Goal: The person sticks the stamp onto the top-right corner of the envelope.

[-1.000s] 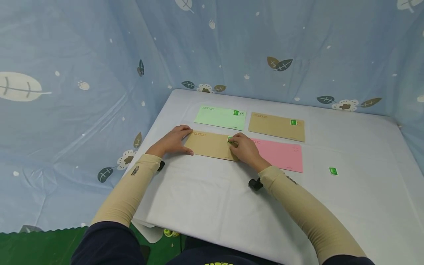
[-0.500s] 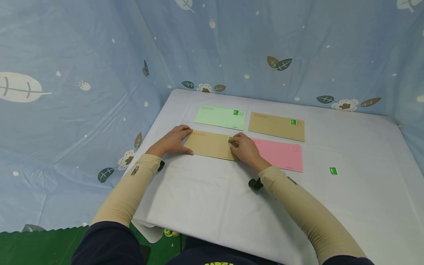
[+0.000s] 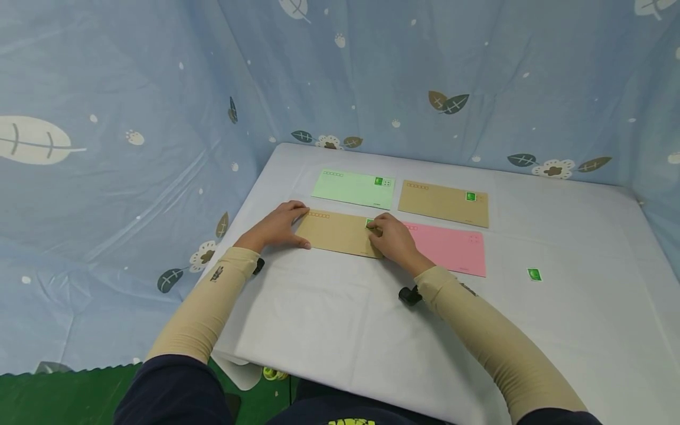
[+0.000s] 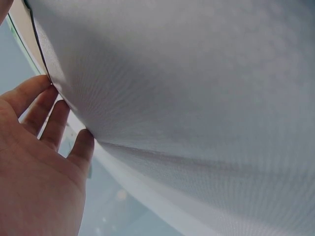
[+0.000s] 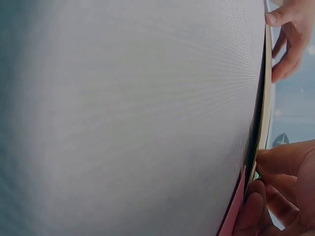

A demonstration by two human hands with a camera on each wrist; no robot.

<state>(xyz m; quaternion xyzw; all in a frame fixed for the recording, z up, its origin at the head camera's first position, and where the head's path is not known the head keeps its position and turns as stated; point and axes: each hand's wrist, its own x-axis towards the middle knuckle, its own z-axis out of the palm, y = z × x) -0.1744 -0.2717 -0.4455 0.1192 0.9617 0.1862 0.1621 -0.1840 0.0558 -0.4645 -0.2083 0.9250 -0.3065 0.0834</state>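
Observation:
A brown envelope (image 3: pixel 338 234) lies flat on the white table, its row of boxes at the upper left. My left hand (image 3: pixel 277 225) rests at its left end, thumb on the lower edge and fingertips by the upper corner; in the left wrist view the fingers of that hand (image 4: pixel 49 147) are spread and loosely bent. At the envelope's upper right corner my right hand (image 3: pixel 394 239) pinches a small green stamp (image 3: pixel 369 223), mostly covered by the fingers. The right wrist view shows the bent thumb and fingers of that hand (image 5: pixel 285 187) close to the envelope's edge.
A pink envelope (image 3: pixel 451 251) lies right beside the brown one, partly behind my right hand. Farther back are a light green envelope (image 3: pixel 350 190) and another brown envelope (image 3: pixel 441 203), each bearing a green stamp. A loose green stamp (image 3: pixel 534 274) lies to the right.
The green stamp and my right fingers have shifted very slightly to the right on the brown envelope. My left hand and the other envelopes stay where they were.

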